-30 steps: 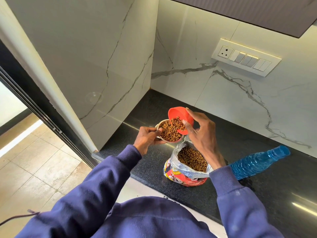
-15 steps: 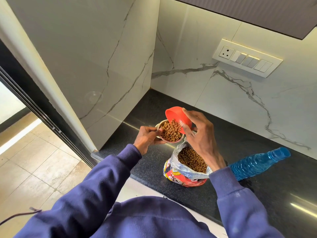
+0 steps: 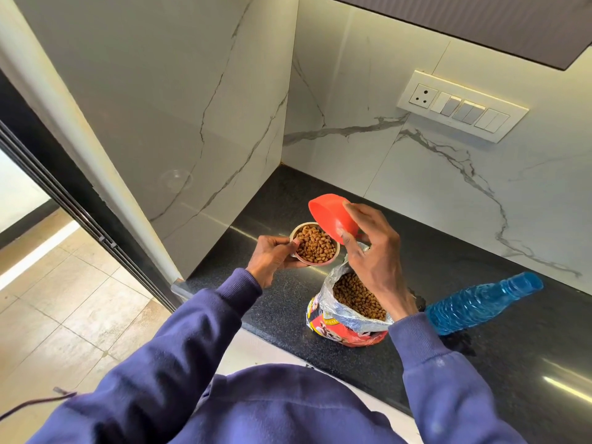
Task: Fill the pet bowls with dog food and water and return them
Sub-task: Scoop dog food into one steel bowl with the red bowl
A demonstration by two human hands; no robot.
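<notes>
Black granite counter (image 3: 288,200) in a marble-walled corner is what I'm looking at on my feed. Left hand (image 3: 272,256) grips a small bowl (image 3: 315,245) heaped with kibble, thumb over its near rim. Right hand (image 3: 373,248) is clamped on a red bowl (image 3: 330,216), tipped on edge just above the small bowl at its 2 o'clock, touching or nearly so. Directly below that wrist, the open dog food bag (image 3: 347,328) stands on the counter. At the bag's 3 o'clock a blue water bottle (image 3: 483,302) lies on its side. Switch panel (image 3: 461,105) up on the wall at 1 o'clock.
</notes>
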